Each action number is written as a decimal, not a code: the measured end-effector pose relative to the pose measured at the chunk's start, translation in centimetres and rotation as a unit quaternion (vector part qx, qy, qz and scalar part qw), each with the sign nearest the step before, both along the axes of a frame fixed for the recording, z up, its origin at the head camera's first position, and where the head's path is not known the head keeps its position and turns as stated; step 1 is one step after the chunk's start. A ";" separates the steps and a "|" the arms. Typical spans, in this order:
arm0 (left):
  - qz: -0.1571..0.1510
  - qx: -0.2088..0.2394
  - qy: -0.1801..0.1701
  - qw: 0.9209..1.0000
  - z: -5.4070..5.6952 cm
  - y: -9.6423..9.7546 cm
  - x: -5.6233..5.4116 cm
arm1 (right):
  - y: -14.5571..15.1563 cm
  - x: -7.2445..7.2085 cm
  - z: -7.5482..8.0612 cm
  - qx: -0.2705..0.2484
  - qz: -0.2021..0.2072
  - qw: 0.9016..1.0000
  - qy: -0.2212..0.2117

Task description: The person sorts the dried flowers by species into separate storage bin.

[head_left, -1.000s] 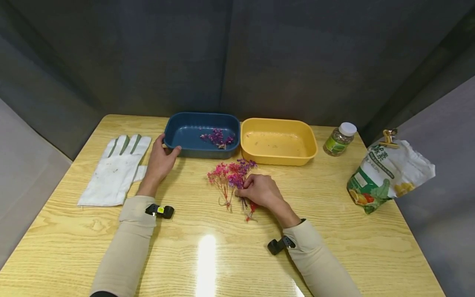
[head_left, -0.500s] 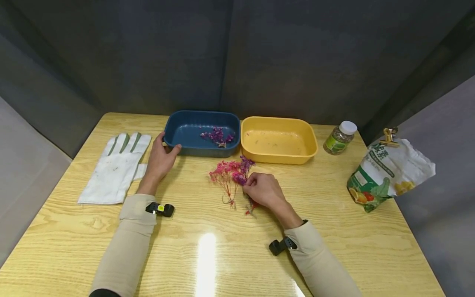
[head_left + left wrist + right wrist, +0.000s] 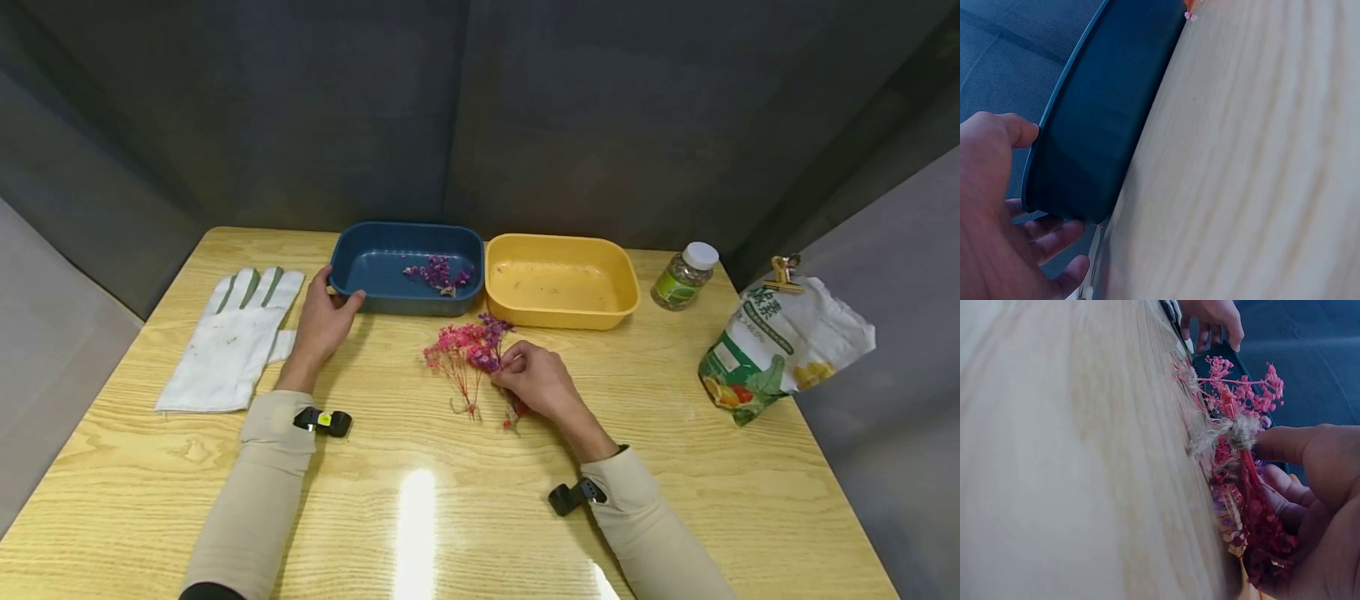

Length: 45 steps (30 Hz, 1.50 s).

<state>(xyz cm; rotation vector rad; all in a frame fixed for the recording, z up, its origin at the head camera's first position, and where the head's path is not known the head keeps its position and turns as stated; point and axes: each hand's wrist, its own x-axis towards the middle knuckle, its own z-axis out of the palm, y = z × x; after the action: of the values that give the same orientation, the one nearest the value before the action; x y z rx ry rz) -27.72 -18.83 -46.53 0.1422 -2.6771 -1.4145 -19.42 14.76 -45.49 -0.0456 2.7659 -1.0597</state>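
My left hand (image 3: 322,329) grips the left front corner of a blue plastic tray (image 3: 375,306), thumb on the rim, fingers round the outer end. Purple dried flowers (image 3: 438,273) lie inside the tray. My right hand (image 3: 542,382) pinches a small bunch of dried flowers over the table; the right wrist view shows the thumb at a pale twine tie (image 3: 1244,431), with dark red flowers (image 3: 1266,544) under the palm. Beside those fingers lie a pink bunch (image 3: 455,340) and a purple bunch (image 3: 493,333). My hand hides part of these flowers.
A yellow tray (image 3: 562,317) with a few specks in it stands right of the blue one. Further right are a white-lidded jar (image 3: 682,279) and a clipped white-and-green bag (image 3: 772,350). White work gloves (image 3: 225,354) lie at the left.
My right hand has shifted slightly to the right, drawing apart from the pink bunch, and its fingers have moved a little. My left hand stays on the blue tray.
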 end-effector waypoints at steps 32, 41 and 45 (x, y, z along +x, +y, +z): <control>0.002 0.002 -0.006 1.000 0.2 0.1 0.0 | 0.4 -0.2 0.2 -0.063 0.020 0.994 -0.085; -0.002 0.003 -0.010 1.000 0.1 0.0 0.0 | 0.8 -0.3 0.1 -0.134 0.028 0.986 -0.094; -0.002 0.004 -0.010 1.000 0.0 0.0 0.0 | 0.7 -0.4 0.1 -0.166 0.024 0.983 -0.068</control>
<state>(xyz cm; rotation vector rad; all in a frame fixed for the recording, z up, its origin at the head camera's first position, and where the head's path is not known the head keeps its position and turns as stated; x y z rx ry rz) -27.70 -18.84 -46.49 0.1507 -2.6898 -1.4313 -19.79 15.49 -45.34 -0.0806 2.4279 -1.4413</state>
